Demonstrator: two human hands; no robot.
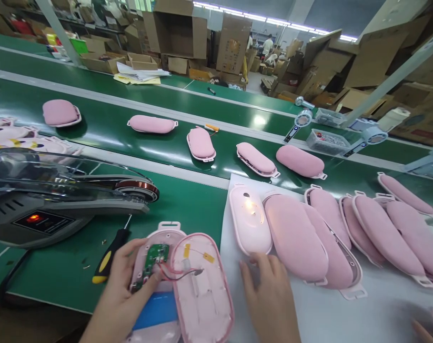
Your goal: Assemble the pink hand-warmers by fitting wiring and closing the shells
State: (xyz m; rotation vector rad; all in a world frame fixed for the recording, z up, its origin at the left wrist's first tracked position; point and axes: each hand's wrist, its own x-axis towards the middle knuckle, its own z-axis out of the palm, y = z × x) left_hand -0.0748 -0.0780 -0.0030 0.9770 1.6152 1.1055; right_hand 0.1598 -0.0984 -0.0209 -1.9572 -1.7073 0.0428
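my left grip [121, 295] is closed on an open pink plastic case [219, 281], above the green tabletop's [187, 205] near edge, left of a white sheet [345, 319]. inside, a green circuit board [152, 257] is in place and red and black wires [178, 276] reach the other half; the two halves aren't closed together. my right grip [271, 295] is loosely open by a glossy pale-pink oval case [250, 226]; i can't tell if it touches. among the fabric-textured pink cases [295, 236] to its right, some look shut, one gapes.
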